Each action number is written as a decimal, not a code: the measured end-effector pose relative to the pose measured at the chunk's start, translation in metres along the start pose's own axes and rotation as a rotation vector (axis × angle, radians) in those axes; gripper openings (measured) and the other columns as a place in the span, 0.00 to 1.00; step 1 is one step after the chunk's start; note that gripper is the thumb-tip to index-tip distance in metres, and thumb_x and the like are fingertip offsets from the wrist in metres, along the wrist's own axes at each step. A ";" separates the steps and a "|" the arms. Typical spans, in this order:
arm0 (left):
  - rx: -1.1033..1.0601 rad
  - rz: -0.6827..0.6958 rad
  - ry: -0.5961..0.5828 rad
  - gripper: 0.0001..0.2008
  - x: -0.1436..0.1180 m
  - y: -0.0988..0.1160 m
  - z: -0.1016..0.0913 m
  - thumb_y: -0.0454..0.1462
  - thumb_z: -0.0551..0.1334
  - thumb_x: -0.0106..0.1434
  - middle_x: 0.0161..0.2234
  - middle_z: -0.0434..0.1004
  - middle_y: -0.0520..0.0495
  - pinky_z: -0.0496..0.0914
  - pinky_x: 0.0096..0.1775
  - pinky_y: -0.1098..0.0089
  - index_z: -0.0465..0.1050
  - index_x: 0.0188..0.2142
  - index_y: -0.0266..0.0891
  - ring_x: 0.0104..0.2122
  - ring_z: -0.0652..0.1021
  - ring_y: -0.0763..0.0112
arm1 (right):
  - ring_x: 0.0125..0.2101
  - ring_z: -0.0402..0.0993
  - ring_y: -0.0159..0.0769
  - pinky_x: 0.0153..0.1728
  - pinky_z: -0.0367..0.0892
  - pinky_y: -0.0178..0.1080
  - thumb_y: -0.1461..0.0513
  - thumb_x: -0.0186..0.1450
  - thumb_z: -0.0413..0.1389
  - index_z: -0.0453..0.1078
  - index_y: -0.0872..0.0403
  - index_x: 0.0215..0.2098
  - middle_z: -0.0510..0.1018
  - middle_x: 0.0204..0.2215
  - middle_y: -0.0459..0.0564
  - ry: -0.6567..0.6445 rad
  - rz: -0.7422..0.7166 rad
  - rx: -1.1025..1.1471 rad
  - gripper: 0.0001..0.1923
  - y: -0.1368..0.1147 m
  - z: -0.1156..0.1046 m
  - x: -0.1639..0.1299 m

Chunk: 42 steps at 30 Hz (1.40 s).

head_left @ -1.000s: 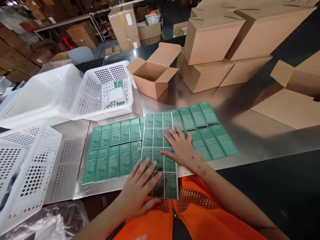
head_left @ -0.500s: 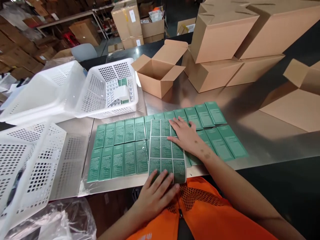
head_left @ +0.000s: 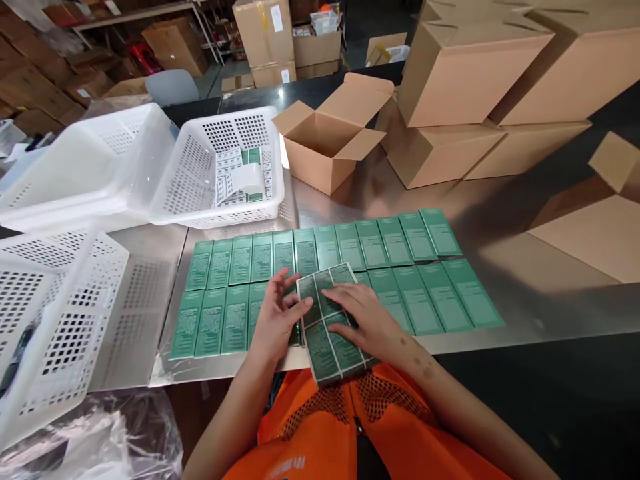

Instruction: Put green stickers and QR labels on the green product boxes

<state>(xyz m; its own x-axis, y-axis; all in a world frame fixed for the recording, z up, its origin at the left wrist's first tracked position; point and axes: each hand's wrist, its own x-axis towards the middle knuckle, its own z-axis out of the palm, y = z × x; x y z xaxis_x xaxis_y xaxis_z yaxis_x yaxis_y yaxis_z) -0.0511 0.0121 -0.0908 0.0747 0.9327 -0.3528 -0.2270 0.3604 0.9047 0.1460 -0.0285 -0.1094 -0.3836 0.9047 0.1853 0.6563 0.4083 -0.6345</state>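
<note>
Two hands on a green label sheet (head_left: pixel 330 327), left hand (head_left: pixel 274 320) grip pinching its edge, right hand (head_left: pixel 367 319) flat, fingers spread.

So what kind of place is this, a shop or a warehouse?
Most likely a warehouse packing bench: plain cardboard boxes stacked on a steel table, rows of green cartons laid out, and shelving with more boxes behind.

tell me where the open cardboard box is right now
In the head view the open cardboard box sits at the back of the metal table, between the white basket and the stacked closed boxes.
</note>
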 end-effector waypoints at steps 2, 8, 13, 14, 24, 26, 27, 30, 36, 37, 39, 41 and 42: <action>0.010 -0.089 -0.107 0.30 -0.003 0.002 0.001 0.42 0.78 0.46 0.37 0.81 0.46 0.74 0.36 0.69 0.75 0.48 0.41 0.33 0.79 0.69 | 0.60 0.66 0.48 0.58 0.66 0.55 0.55 0.68 0.59 0.64 0.49 0.61 0.72 0.57 0.57 0.137 0.012 0.048 0.25 0.001 -0.004 -0.004; 0.078 0.001 -0.139 0.14 -0.009 0.010 -0.006 0.43 0.75 0.53 0.31 0.82 0.48 0.74 0.36 0.70 0.80 0.35 0.39 0.31 0.79 0.69 | 0.49 0.76 0.43 0.49 0.75 0.48 0.56 0.64 0.64 0.73 0.48 0.49 0.78 0.49 0.53 0.566 0.254 0.390 0.15 -0.001 -0.031 0.001; 0.170 0.110 -0.095 0.13 -0.010 0.014 -0.010 0.43 0.74 0.54 0.32 0.82 0.47 0.74 0.35 0.71 0.81 0.36 0.39 0.32 0.79 0.68 | 0.32 0.79 0.34 0.35 0.78 0.38 0.55 0.53 0.71 0.74 0.50 0.39 0.81 0.32 0.47 0.631 0.377 0.870 0.19 -0.008 -0.039 0.004; 0.184 0.135 -0.087 0.13 -0.011 0.014 -0.011 0.42 0.74 0.54 0.32 0.82 0.47 0.74 0.35 0.71 0.81 0.36 0.39 0.32 0.79 0.69 | 0.31 0.78 0.33 0.33 0.78 0.37 0.55 0.51 0.73 0.74 0.50 0.38 0.81 0.31 0.47 0.645 0.393 0.912 0.19 -0.010 -0.039 0.004; 0.320 0.243 0.039 0.13 -0.022 0.012 -0.017 0.43 0.74 0.55 0.28 0.80 0.50 0.69 0.27 0.74 0.82 0.37 0.40 0.23 0.73 0.74 | 0.24 0.73 0.28 0.25 0.76 0.32 0.63 0.46 0.74 0.81 0.49 0.32 0.77 0.25 0.43 0.574 0.442 1.161 0.15 -0.022 -0.039 -0.006; 0.347 0.263 0.063 0.13 -0.024 0.013 -0.018 0.44 0.74 0.54 0.27 0.80 0.50 0.67 0.26 0.75 0.82 0.37 0.40 0.22 0.72 0.74 | 0.25 0.73 0.27 0.26 0.76 0.32 0.64 0.46 0.74 0.82 0.48 0.34 0.77 0.29 0.43 0.542 0.447 1.202 0.17 -0.022 -0.038 -0.008; 0.360 0.273 0.070 0.13 -0.026 0.013 -0.018 0.44 0.74 0.54 0.27 0.80 0.50 0.67 0.25 0.75 0.82 0.37 0.40 0.22 0.72 0.74 | 0.26 0.73 0.27 0.27 0.76 0.32 0.64 0.46 0.74 0.82 0.48 0.35 0.77 0.30 0.44 0.531 0.447 1.223 0.18 -0.023 -0.038 -0.009; 0.390 0.314 0.084 0.13 -0.029 0.013 -0.020 0.44 0.74 0.55 0.29 0.81 0.50 0.69 0.26 0.74 0.82 0.37 0.41 0.23 0.73 0.74 | 0.27 0.73 0.28 0.28 0.77 0.33 0.63 0.46 0.75 0.82 0.47 0.36 0.77 0.33 0.45 0.536 0.441 1.255 0.19 -0.025 -0.036 -0.011; 0.447 0.352 0.108 0.12 -0.034 0.015 -0.020 0.43 0.73 0.57 0.27 0.80 0.50 0.71 0.25 0.74 0.82 0.38 0.40 0.22 0.74 0.73 | 0.28 0.72 0.26 0.28 0.76 0.31 0.62 0.49 0.74 0.83 0.45 0.35 0.74 0.36 0.46 0.550 0.392 1.198 0.15 -0.026 -0.035 -0.012; 0.446 0.355 0.108 0.12 -0.035 0.015 -0.019 0.43 0.73 0.56 0.27 0.81 0.49 0.71 0.26 0.74 0.82 0.37 0.40 0.23 0.74 0.72 | 0.27 0.71 0.26 0.27 0.76 0.31 0.61 0.49 0.74 0.83 0.44 0.35 0.74 0.36 0.46 0.544 0.394 1.202 0.15 -0.026 -0.035 -0.012; 0.437 0.366 0.108 0.11 -0.036 0.016 -0.019 0.43 0.73 0.56 0.28 0.81 0.49 0.72 0.26 0.74 0.82 0.37 0.41 0.23 0.75 0.72 | 0.27 0.71 0.26 0.26 0.75 0.31 0.60 0.48 0.74 0.83 0.44 0.34 0.74 0.35 0.46 0.527 0.410 1.222 0.15 -0.027 -0.034 -0.011; 0.430 0.381 0.114 0.11 -0.036 0.017 -0.019 0.42 0.73 0.56 0.29 0.82 0.50 0.72 0.27 0.75 0.82 0.37 0.41 0.24 0.76 0.73 | 0.27 0.71 0.27 0.25 0.74 0.31 0.60 0.48 0.74 0.83 0.45 0.33 0.74 0.35 0.46 0.518 0.421 1.250 0.14 -0.027 -0.033 -0.011; 0.430 0.386 0.118 0.11 -0.037 0.017 -0.019 0.42 0.73 0.56 0.29 0.82 0.50 0.73 0.27 0.75 0.82 0.37 0.41 0.24 0.76 0.73 | 0.28 0.71 0.27 0.26 0.74 0.31 0.60 0.48 0.74 0.83 0.45 0.33 0.75 0.35 0.46 0.517 0.420 1.256 0.14 -0.028 -0.032 -0.010</action>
<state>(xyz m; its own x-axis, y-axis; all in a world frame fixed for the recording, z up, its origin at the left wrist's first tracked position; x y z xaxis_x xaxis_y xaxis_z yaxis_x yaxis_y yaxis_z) -0.0760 -0.0162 -0.0668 -0.0492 0.9986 0.0194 0.2000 -0.0092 0.9798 0.1528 -0.0453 -0.0693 0.1491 0.9832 -0.1053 -0.4484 -0.0277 -0.8934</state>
